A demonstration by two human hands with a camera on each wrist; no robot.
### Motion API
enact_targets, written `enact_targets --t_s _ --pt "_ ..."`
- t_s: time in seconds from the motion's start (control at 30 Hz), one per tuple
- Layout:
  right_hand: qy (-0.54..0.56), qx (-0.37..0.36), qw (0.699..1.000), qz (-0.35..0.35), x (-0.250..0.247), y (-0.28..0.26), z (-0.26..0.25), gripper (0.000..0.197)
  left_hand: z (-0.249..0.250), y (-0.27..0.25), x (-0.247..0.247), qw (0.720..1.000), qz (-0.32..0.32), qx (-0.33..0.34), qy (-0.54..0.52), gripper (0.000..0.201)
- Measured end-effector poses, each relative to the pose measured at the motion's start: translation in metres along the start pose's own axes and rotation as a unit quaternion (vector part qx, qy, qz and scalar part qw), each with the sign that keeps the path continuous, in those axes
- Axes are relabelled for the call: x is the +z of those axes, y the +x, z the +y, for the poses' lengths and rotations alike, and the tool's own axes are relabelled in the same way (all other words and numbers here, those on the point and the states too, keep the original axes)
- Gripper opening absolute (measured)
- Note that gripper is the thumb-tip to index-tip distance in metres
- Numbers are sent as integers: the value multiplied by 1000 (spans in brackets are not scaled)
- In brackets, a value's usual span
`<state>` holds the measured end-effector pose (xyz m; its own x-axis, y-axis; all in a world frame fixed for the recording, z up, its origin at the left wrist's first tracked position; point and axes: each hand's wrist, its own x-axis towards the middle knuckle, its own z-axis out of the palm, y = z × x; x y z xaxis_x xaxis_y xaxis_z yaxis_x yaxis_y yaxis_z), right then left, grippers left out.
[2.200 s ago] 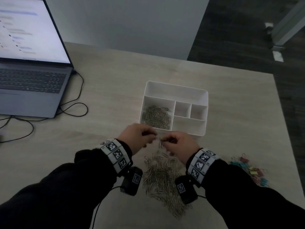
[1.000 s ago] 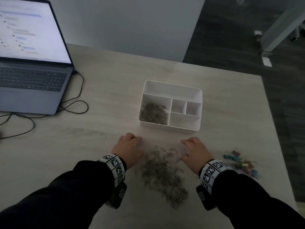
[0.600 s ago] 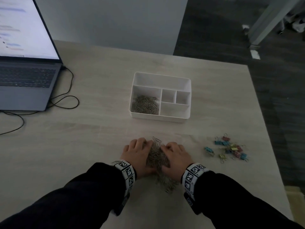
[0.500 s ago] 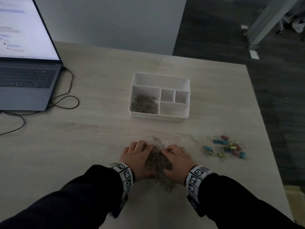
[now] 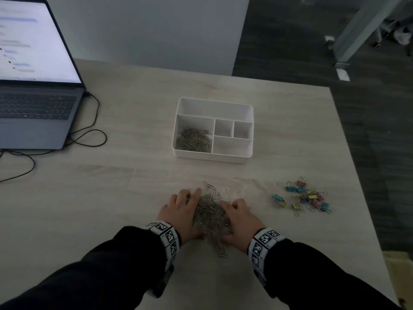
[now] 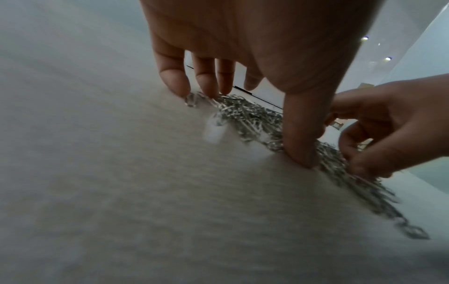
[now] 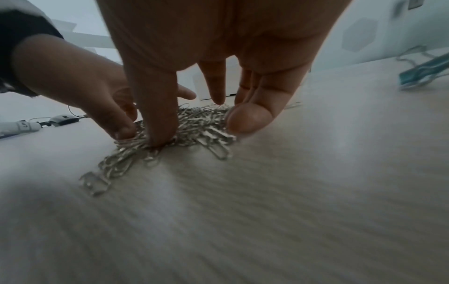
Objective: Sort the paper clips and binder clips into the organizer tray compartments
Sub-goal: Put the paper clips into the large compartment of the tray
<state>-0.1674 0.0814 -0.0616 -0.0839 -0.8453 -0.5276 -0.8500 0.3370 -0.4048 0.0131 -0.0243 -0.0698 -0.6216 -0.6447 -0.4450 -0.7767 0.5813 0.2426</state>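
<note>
A heap of silver paper clips [image 5: 211, 217] lies on the table near its front edge. My left hand [image 5: 185, 209] presses against its left side and my right hand [image 5: 239, 215] against its right side, the heap squeezed between them. In the left wrist view the left fingertips [image 6: 175, 84] touch the table at the heap's [image 6: 255, 117] far end. In the right wrist view the right thumb [image 7: 157, 119] digs into the clips [image 7: 204, 124]. The white organizer tray [image 5: 214, 102] stands beyond, with paper clips [image 5: 194, 140] in its front-left compartment. Coloured binder clips [image 5: 304, 196] lie to the right.
An open laptop [image 5: 33, 108] sits at the back left, with a black cable [image 5: 89, 135] looping beside it. The table's right edge runs close to the binder clips. The tray's other compartments hold nothing.
The hands lay spread at either side of the scattered clips a second ago. They have drawn together and pushed the clips into a tight heap between them.
</note>
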Motion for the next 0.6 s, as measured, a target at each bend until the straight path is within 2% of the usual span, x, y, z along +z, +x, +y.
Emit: enact_targets --t_s 0.1,0.3,0.37,0.43,0.6 --pt "2 -14 1000 7 3 10 -12 78 8 1 2 1000 -6 13 -13 103" --pt "12 -27 1000 1 2 21 -22 41 9 6 3 997 -3 38 -62 46" --pt "16 -22 1000 -7 3 22 -22 38 6 8 3 996 -6 45 -78 32" --pt "22 -18 1000 -9 3 24 -22 35 5 10 0 994 -15 46 -94 26" --pt "94 19 995 19 -11 34 -22 20 -5 17 -9 986 -26 14 -161 28"
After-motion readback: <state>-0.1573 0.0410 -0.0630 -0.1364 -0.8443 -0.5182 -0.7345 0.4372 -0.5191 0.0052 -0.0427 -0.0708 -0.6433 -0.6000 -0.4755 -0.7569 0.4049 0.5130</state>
